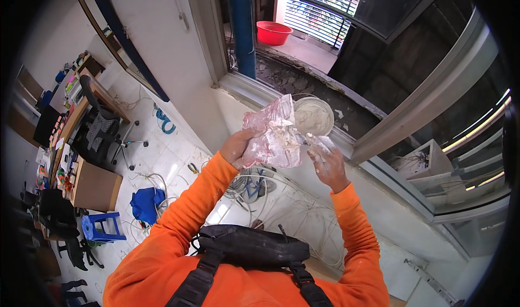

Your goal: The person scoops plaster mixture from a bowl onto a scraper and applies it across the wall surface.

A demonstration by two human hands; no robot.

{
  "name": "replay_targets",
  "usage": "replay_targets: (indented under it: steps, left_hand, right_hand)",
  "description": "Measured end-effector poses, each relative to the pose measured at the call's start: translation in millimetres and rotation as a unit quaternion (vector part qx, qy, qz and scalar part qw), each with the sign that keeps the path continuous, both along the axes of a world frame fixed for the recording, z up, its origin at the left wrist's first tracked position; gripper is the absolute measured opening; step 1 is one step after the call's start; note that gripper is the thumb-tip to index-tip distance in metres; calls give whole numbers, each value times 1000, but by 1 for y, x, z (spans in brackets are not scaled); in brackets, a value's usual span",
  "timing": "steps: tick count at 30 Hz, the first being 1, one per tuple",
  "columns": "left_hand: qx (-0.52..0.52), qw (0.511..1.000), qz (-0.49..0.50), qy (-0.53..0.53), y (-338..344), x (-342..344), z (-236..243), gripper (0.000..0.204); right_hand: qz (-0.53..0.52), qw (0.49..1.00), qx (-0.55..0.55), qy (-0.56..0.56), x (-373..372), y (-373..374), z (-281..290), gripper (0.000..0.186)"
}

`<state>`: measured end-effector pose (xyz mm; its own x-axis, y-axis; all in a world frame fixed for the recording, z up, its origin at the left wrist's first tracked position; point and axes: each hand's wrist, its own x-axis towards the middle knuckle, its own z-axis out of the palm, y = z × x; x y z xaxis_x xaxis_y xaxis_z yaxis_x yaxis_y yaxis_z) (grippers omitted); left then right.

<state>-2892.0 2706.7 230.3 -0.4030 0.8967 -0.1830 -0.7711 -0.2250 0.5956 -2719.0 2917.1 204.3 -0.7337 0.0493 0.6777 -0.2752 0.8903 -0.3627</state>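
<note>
The left hand [238, 146] grips a pinkish sheet [265, 136] already smeared with white paste [287, 136], near side of a bucket [332, 118] holding more, while the right hand [329, 165] seemingly grasps a small scraper [304, 139].

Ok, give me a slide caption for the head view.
Left hand holds a white-smeared pink bag, whitened right hand near a bucket of pale material.
</note>
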Motion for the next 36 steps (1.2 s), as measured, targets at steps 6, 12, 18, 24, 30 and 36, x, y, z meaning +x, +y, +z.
replay_targets:
  steps: [6, 12, 18, 24, 30, 36]
  left_hand:
    - [31, 998, 35, -53, -1, 11, -17, 41]
    - [24, 997, 70, -29, 0, 21, -18, 46]
    - [-3, 997, 81, -8, 1, 27, -17, 45]
    - [49, 996, 63, -44, 8, 32, -12, 40]
    - [25, 997, 71, -12, 22, 40, -1, 42]
    - [80, 993, 79, -35, 32, 34, -6, 45]
  right_hand:
    - [-10, 1000, -8, -14, 1, -3, -2, 28]
    - [-5, 998, -52, -33, 3, -6, -1, 27]
    - [-6, 996, -80, -37, 10, -17, 5, 34]
    - [-15, 992, -119, -35, 22, -20, -3, 34]
    - [-44, 991, -123, -18, 31, -27, 11, 37]
    - [-72, 986, -149, -19, 38, -51, 44, 40]
